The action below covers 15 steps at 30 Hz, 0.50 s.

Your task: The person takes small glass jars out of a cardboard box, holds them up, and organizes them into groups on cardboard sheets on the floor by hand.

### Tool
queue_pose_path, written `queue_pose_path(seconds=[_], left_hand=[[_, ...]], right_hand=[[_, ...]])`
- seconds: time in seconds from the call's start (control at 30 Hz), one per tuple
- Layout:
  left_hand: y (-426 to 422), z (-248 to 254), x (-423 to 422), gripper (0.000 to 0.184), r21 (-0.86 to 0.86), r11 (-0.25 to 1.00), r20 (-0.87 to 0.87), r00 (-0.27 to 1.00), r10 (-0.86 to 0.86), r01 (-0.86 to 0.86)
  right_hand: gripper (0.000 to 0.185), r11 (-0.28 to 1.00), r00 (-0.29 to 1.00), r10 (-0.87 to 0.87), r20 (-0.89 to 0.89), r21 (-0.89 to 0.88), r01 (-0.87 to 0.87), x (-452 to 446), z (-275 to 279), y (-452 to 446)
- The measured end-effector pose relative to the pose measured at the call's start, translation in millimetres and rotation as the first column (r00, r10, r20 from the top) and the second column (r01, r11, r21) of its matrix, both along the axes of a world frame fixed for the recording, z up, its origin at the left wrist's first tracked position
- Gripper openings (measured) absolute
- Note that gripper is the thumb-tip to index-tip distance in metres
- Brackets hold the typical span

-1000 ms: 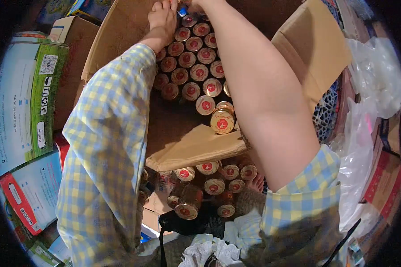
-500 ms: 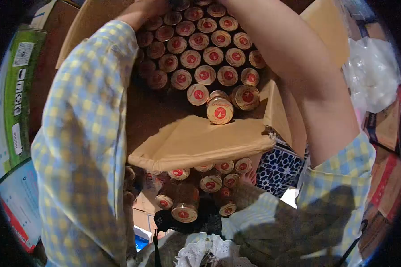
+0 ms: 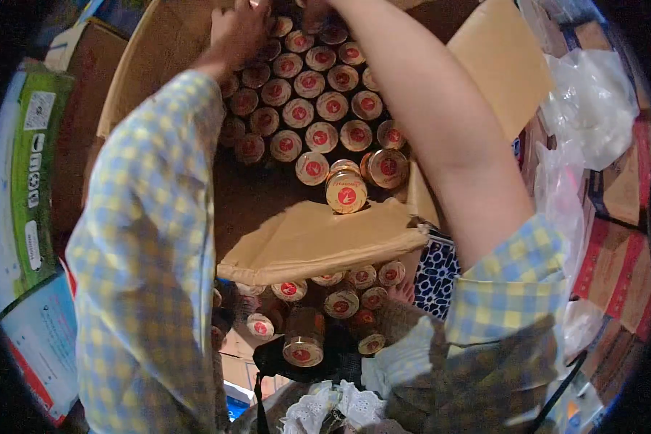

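A large open cardboard box [image 3: 318, 242] holds rows of upright jars [image 3: 309, 83] with gold lids bearing red round marks. At its far side, my left hand [image 3: 240, 35] has its fingers curled around a jar at the top edge of the view; only a pale bit of the lid shows. My right hand [image 3: 315, 16] reaches among the far jars beside it, fingers bent downward, in shadow and partly cut off. What it grips is hidden. Near the front flap, one jar [image 3: 346, 192] leans towards me, next to another tilted jar [image 3: 385, 168].
More gold-lidded jars [image 3: 304, 340] stand below the near flap, close to my body. A clear plastic bag [image 3: 589, 108] and red-striped cartons [image 3: 615, 267] lie at the right. On the left are a green package [image 3: 40, 181] and a light-blue box [image 3: 40, 333].
The view has shifted, so the far part of the box and both hands now show more. My right forearm has moved left, and the hands are close together among the far jars.
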State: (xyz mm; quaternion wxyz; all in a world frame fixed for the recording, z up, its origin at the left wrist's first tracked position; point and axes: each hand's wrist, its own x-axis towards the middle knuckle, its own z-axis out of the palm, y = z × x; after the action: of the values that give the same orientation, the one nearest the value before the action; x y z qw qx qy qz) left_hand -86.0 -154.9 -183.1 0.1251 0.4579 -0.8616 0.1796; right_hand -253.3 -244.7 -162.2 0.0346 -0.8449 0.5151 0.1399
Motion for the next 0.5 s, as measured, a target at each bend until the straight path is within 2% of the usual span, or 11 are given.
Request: queue_pose_path(seconds=[0.03,0.07,0.17,0.2,0.3,0.33,0.43,0.5], left_hand=[[4.6,-5.2,-5.7,0.042,-0.129,0.967,0.252,0.935,0.248,-0.222],[4.1,-8.5,-4.5,0.042,-0.140,0.967,0.265,0.933,0.245,-0.214],[3.3,-5.9,7.8,0.046,-0.056,0.997,0.298,0.952,0.071,-0.057],[0.9,-3.9,7.9,0.046,-0.063,0.996,0.312,0.947,0.073,-0.057],[4.9,11.6,-10.8,0.037,0.167,0.922,0.240,0.922,0.305,-0.349],[6.8,12.8,-13.9,0.037,0.178,0.914,0.251,0.915,0.315,-0.364],[8.1,10.4,-5.6,0.035,0.204,0.950,-0.144,0.953,0.267,-0.236],[7.0,12.5,-1.2,0.034,0.287,0.921,-0.099,0.948,0.304,-0.265]], right_hand=[[0.055,1.000,0.998,-0.016,0.055,-0.005,0.016,-0.2,-6.1,-1.0],[0.055,1.000,0.995,-0.022,0.094,-0.014,0.023,2.4,-10.8,0.4],[0.055,0.997,0.987,-0.064,0.147,0.058,0.056,8.2,-13.5,7.1],[0.055,0.993,0.983,-0.080,0.166,0.095,0.064,8.4,-11.5,8.0],[0.055,0.962,0.974,-0.129,0.185,0.261,0.078,9.8,-13.2,0.0],[0.055,0.939,0.973,-0.146,0.176,0.335,0.080,12.2,-13.6,-3.5],[0.055,0.790,0.975,-0.204,0.091,0.603,0.109,19.9,-15.7,-3.9],[0.055,0.657,0.972,-0.233,0.009,0.739,0.151,20.7,-13.9,0.3]])
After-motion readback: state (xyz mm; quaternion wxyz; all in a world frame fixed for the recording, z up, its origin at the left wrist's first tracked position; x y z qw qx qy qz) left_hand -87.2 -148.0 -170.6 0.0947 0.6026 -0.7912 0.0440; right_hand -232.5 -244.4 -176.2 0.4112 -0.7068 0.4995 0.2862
